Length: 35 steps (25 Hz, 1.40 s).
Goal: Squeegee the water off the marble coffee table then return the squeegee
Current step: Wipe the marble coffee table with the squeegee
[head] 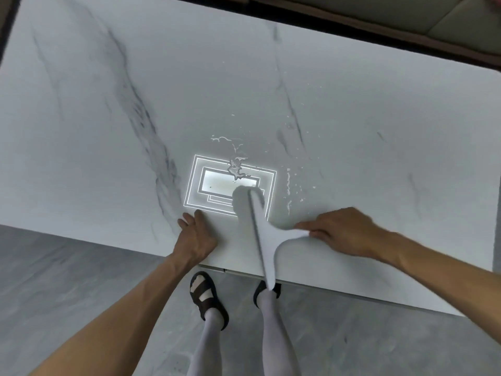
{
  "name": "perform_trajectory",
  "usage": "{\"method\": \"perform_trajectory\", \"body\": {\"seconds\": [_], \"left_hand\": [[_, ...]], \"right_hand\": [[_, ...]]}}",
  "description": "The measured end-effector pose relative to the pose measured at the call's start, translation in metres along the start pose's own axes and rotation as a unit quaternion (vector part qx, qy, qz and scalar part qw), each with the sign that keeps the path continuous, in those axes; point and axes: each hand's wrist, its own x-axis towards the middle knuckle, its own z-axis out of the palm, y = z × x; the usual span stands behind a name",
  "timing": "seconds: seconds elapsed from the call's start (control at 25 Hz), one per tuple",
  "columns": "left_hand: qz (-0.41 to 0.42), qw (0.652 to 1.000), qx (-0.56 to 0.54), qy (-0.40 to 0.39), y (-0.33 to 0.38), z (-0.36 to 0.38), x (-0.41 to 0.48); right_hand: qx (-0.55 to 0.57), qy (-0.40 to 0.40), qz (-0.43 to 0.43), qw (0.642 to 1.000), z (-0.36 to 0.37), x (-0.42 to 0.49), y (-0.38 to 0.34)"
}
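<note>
A white T-shaped squeegee (pixel 264 240) lies over the near edge of the white marble coffee table (pixel 108 118), its long blade running from about the table's middle out past the front edge. My right hand (pixel 344 232) grips its handle from the right. My left hand (pixel 196 237) rests flat on the tabletop to the left of the blade, fingers spread. A small puddle of water (pixel 237 169) sits just beyond the blade's far end, and scattered droplets (pixel 291 185) lie to the right.
A ceiling light's bright rectangular reflection (pixel 214 185) shows in the tabletop near the puddle. Grey floor (pixel 67 280) lies in front of the table, with my sandalled feet (pixel 207 297) at its edge. Dark sofa cushions (pixel 406 17) run behind the table.
</note>
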Motion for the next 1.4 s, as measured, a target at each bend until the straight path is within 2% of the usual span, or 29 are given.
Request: {"method": "perform_trajectory", "body": {"seconds": [0.08, 0.16, 0.48, 0.6, 0.72, 0.84, 0.96, 1.04, 1.16, 1.4], "left_hand": [[-0.014, 1.0, -0.005, -0.008, 0.003, -0.001, 0.002], [-0.027, 0.999, -0.013, -0.022, 0.008, -0.004, 0.006], [-0.047, 0.998, -0.033, -0.034, 0.02, -0.013, 0.007], [-0.04, 0.996, -0.074, 0.022, 0.013, -0.018, 0.005], [-0.089, 0.982, -0.117, 0.118, -0.001, -0.028, 0.001], [-0.108, 0.969, -0.171, 0.139, -0.021, -0.037, 0.006], [-0.108, 0.96, -0.21, 0.151, -0.039, -0.047, 0.011], [-0.111, 0.959, -0.214, 0.152, -0.048, -0.052, 0.014], [-0.104, 0.963, -0.207, 0.14, -0.051, -0.057, 0.019], [-0.021, 0.985, -0.151, 0.084, -0.009, -0.055, 0.022]], "right_hand": [[-0.009, -0.032, -0.047, 0.998, 0.02, 0.014, -0.032], [-0.015, -0.03, -0.055, 0.998, 0.032, 0.017, -0.037], [-0.002, 0.049, 0.103, 0.993, -0.011, -0.042, 0.08], [-0.033, 0.088, 0.118, 0.989, -0.036, -0.037, 0.071], [-0.027, 0.077, 0.014, 0.997, -0.036, 0.006, 0.015], [-0.027, 0.024, -0.113, 0.993, -0.019, 0.077, -0.072], [-0.023, -0.018, -0.169, 0.985, -0.006, 0.135, -0.136], [-0.036, -0.015, -0.161, 0.986, -0.011, 0.157, -0.144], [-0.036, 0.017, -0.127, 0.991, -0.032, 0.163, -0.111], [0.02, 0.065, 0.08, 0.994, -0.067, 0.102, 0.025]]}}
